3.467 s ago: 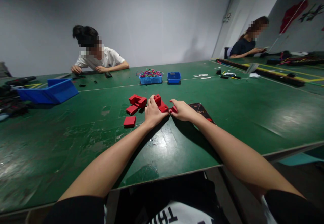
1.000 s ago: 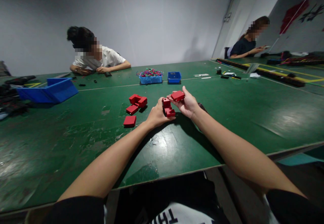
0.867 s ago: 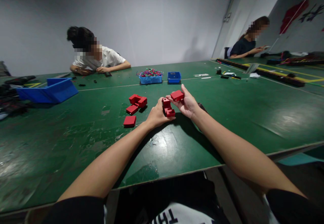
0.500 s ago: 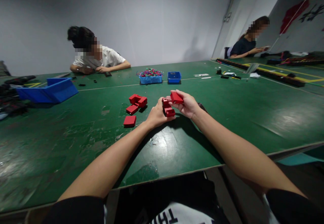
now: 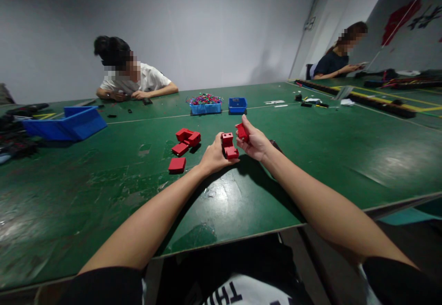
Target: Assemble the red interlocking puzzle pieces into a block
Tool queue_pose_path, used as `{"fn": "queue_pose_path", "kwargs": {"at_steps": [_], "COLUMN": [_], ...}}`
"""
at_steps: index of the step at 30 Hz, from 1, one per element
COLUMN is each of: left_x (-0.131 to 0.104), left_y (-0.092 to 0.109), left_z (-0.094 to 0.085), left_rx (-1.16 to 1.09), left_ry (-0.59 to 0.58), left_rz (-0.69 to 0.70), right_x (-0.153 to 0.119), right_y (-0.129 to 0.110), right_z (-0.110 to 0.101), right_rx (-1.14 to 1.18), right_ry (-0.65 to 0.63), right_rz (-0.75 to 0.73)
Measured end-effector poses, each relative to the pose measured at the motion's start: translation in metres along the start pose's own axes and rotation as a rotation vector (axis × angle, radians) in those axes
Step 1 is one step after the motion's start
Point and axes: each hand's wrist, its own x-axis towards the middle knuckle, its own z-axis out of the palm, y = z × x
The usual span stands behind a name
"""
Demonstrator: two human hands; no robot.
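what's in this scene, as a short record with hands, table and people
left hand: stepped red piece
right hand: another red piece
left of hands: loose red pieces
surface: green table
farther back: light-blue bin of multicoloured items, small blue bin
far left: large blue bin
people: white-shirted person, dark-shirted person

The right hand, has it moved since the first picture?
Yes. The right hand has moved forward, closer to the small blue bin.

Two people (image 5: 148, 78), three blue bins (image 5: 237, 110), perhaps six red parts (image 5: 177, 164).
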Motion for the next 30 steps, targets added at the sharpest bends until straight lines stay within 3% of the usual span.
{"fn": "queue_pose_path", "kwargs": {"at_steps": [15,21,30], "left_x": [0.0,-0.001,0.0], "left_y": [0.002,0.002,0.001], "left_z": [-0.001,-0.001,0.0], "left_rx": [-0.019,-0.032,-0.013], "left_ry": [-0.005,-0.001,0.013], "left_rz": [-0.011,-0.004,0.023], "right_x": [-0.007,-0.009,-0.01], "right_y": [-0.007,-0.006,-0.008], "right_z": [0.001,0.0,0.002], "right_rx": [0.09,0.106,0.173], "right_ry": [-0.153,-0.283,-0.297], "right_rz": [0.142,0.196,0.169]}}
